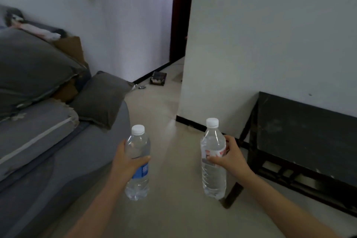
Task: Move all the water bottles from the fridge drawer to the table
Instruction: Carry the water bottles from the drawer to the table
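While I carry them upright left of the dark table (301, 133), my left hand (125, 162) wraps the blue-labelled bottle (138, 147), my right hand (229, 157) the red-labelled bottle (213, 176) nearer it; the grey sofa (58, 150) lies farther left.

You count two clear plastic water bottles with white caps: the blue-labelled bottle (138, 147) and the red-labelled bottle (213, 141). You have two grips, the left grip (123, 162) and the right grip (230, 158). There are two dark grey fabric pillows, the large pillow (32, 67) and the small pillow (100, 98), and one black wooden surface (301, 133).
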`<state>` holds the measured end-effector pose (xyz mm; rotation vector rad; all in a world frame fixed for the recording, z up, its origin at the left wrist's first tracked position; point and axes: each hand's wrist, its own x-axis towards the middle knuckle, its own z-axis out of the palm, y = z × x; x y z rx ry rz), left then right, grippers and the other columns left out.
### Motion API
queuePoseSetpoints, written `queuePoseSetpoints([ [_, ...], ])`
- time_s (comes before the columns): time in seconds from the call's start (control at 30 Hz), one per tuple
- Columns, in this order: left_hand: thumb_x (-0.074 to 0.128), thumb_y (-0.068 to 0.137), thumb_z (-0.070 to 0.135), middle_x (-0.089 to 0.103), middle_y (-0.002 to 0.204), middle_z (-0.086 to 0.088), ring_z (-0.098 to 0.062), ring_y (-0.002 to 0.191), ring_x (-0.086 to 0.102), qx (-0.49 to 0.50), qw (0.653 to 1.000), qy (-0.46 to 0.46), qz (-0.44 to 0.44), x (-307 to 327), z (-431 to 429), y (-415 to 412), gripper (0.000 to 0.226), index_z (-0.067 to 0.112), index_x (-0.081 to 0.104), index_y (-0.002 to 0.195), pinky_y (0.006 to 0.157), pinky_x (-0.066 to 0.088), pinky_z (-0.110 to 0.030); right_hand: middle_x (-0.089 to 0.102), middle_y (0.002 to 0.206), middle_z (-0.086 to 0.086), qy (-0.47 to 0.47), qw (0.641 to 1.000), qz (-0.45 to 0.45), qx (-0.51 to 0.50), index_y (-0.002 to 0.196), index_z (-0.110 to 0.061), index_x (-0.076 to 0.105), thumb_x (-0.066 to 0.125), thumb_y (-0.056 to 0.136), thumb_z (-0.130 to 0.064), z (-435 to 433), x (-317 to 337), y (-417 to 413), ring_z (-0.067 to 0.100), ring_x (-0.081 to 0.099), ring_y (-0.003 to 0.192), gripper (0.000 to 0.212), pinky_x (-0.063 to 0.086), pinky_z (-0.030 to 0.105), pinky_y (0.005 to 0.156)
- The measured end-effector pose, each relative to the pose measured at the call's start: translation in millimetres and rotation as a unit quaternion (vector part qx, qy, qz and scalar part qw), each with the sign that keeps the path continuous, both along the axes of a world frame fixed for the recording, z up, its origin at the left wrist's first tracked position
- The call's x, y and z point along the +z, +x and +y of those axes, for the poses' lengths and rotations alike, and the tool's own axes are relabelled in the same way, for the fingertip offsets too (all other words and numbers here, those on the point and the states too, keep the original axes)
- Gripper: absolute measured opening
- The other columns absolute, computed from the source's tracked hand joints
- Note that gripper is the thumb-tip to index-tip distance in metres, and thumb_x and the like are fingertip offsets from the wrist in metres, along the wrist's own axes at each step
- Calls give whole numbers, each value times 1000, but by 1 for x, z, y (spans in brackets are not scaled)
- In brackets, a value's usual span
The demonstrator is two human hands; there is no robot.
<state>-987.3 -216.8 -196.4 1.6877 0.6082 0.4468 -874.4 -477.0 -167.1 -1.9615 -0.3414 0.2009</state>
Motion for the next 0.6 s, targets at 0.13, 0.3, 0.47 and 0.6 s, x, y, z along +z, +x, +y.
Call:
queuePoseSetpoints([
  [0.13, 84, 44, 22, 62, 98, -6, -20, 84, 61, -36, 999, -2, -36, 18, 16, 66, 70, 19, 52, 106, 76, 52, -36, 52, 95, -9, 4, 1000, -7, -19, 111, -20, 37, 82, 62, -6, 14, 8, 69, 5, 55, 84, 68, 45, 15, 66],
  [0.3, 80, 35, 30, 61, 102, -8, -28, 92, 61, -16, 999, -12, -48, 25, 45, 117, 71, 30, 49, 99, 81, 52, -44, 52, 94, -8, 11, 1000, -11, -22, 108, -19, 37, 82, 60, -2, 44, 10, 133, 7, 55, 83, 68, 48, 25, 74],
  [0.47, 83, 55, -1, 58, 99, -10, -28, 88, 60, 16, 999, -21, -30, 6, 79, 165, 65, 18, 46, 105, 71, 48, -33, 53, 95, -8, 4, 1000, 13, -12, 111, -20, 36, 82, 61, -4, 77, -4, 184, 4, 56, 82, 70, 45, 14, 64],
  [0.6, 78, 30, 34, 62, 93, -5, -21, 81, 62, 5, 999, -39, -8, -2, 114, 200, 81, 17, 50, 104, 68, 50, -32, 54, 96, -8, -11, 1000, 4, -24, 112, -21, 37, 84, 59, -8, 104, -12, 218, 5, 57, 85, 72, 46, 15, 66],
])
